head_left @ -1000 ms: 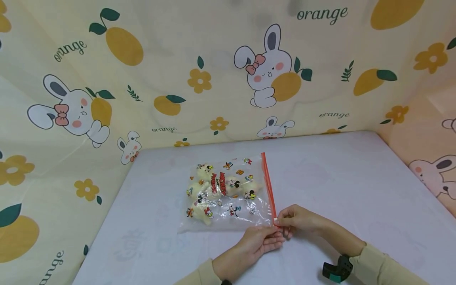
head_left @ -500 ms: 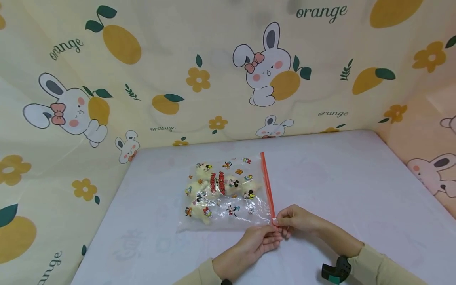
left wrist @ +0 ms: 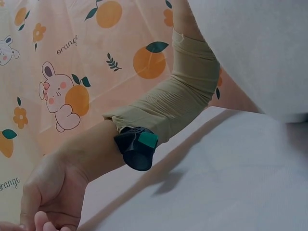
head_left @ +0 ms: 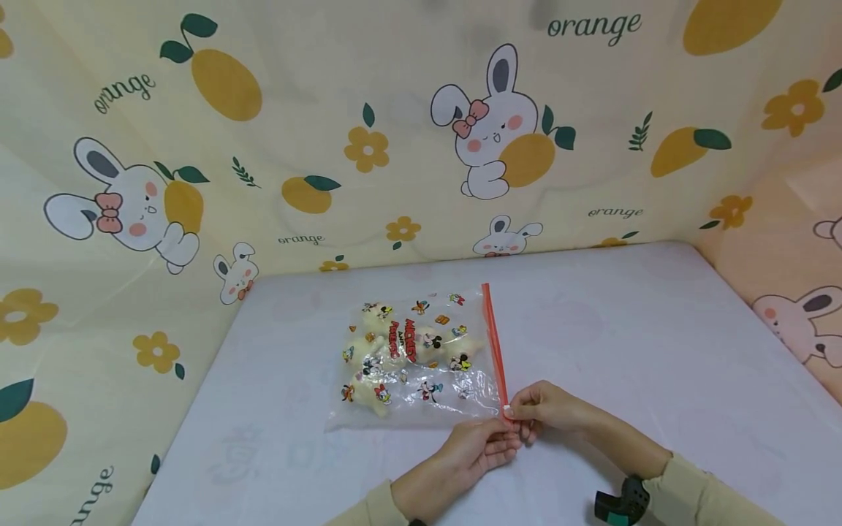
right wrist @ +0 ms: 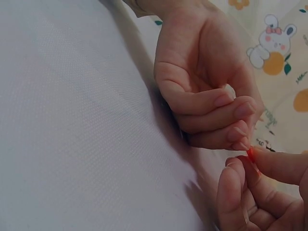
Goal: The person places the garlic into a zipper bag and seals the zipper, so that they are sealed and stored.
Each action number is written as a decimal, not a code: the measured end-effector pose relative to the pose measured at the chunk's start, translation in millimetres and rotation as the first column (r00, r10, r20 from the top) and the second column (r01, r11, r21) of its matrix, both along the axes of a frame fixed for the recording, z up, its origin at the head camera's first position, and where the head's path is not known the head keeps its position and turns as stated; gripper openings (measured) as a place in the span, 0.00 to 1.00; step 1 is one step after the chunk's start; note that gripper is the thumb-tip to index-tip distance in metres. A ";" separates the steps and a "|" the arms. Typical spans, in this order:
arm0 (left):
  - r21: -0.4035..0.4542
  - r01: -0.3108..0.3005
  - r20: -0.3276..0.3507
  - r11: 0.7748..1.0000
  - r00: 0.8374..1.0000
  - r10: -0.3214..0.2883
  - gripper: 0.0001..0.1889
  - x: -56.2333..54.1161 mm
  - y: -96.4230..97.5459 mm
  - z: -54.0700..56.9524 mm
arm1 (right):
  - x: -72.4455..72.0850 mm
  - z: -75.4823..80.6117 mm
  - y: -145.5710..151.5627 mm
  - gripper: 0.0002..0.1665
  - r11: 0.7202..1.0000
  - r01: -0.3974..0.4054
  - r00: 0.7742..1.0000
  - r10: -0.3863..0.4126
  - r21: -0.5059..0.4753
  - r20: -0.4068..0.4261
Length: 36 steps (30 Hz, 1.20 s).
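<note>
A clear zip bag [head_left: 447,394] with cartoon prints and a red zip strip [head_left: 495,343] lies on the white table. Several pale yellow, rounded things [head_left: 358,354] show through the plastic; their kind is unclear. At the strip's near end, my right hand [head_left: 551,409] pinches the small white slider [head_left: 506,410] between thumb and forefinger. My left hand [head_left: 467,454] grips the bag's near corner right beside it, its other fingers curled. In the right wrist view, red plastic [right wrist: 251,155] shows between the fingertips of both hands.
The white tabletop [head_left: 625,329] extends around the bag on all sides. A cloth backdrop [head_left: 408,95] with rabbits and oranges rises behind it and along both sides. A black wrist device [head_left: 621,500] sits at my right sleeve.
Both hands stay at the strip's near corner with almost no movement. The whole view shifts slightly as the head camera moves; the bag keeps its place.
</note>
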<state>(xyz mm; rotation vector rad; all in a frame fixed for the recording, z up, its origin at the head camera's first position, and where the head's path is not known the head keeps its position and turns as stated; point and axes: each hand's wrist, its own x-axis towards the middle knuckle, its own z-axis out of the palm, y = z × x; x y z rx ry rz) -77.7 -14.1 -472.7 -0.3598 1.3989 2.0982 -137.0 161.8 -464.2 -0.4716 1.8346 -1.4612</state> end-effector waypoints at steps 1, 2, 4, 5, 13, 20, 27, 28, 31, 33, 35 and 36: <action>-0.001 -0.002 0.000 1.000 1.000 0.002 0.13 0.1 0.2 -0.1 | 0.0 -0.2 0.1 0.23 1.000 0.001 1.000 -0.001 0.000 0.001; -0.001 -0.004 0.002 1.000 1.000 0.004 0.13 0.2 0.3 -0.1 | 0.0 -0.1 0.1 0.23 1.000 0.004 1.000 -0.004 0.001 0.004; 0.000 -0.006 0.003 1.000 1.000 0.006 0.13 0.4 0.3 0.1 | -0.3 0.1 0.3 0.23 1.000 0.004 1.000 -0.004 0.000 0.006; 0.001 -0.006 0.004 1.000 1.000 0.006 0.13 0.5 0.2 0.3 | -0.5 0.2 0.4 0.23 1.000 0.003 1.000 -0.003 0.000 0.003; -0.001 -0.016 0.006 1.000 1.000 0.016 0.12 1.5 0.2 2.4 | -1.9 -0.8 -0.1 0.24 1.000 0.013 1.000 -0.013 0.006 -0.004; -0.009 -0.028 0.004 1.000 1.000 0.029 0.10 2.3 0.8 0.9 | -3.8 -2.5 -0.3 0.22 0.999 0.044 0.999 -0.044 0.015 0.008; -0.017 -0.027 0.000 0.999 1.000 0.027 0.09 2.4 1.6 0.6 | -4.3 -0.7 -1.7 0.21 0.994 0.096 0.995 -0.095 0.053 -0.008; -0.018 -0.024 -0.003 1.000 1.000 0.024 0.10 2.5 1.5 0.7 | -4.3 -0.1 -2.0 0.22 0.993 0.101 0.995 -0.100 0.057 -0.014; -0.008 -0.021 -0.004 1.000 1.000 0.021 0.11 1.9 1.7 1.1 | -4.1 1.6 -2.5 0.21 0.991 0.113 0.993 -0.111 0.067 -0.038; 0.000 -0.024 -0.006 1.000 1.000 0.024 0.12 1.4 1.9 1.4 | -4.0 1.9 -2.8 0.21 0.991 0.118 0.992 -0.115 0.070 -0.048; 0.005 -0.027 -0.003 1.000 1.000 0.027 0.13 0.6 2.3 1.4 | -4.1 2.0 -2.9 0.21 0.990 0.120 0.992 -0.115 0.079 -0.060; 0.006 -0.027 -0.004 1.000 1.000 0.027 0.13 0.4 2.5 1.4 | -4.1 1.9 -2.9 0.21 0.989 0.121 0.991 -0.116 0.083 -0.064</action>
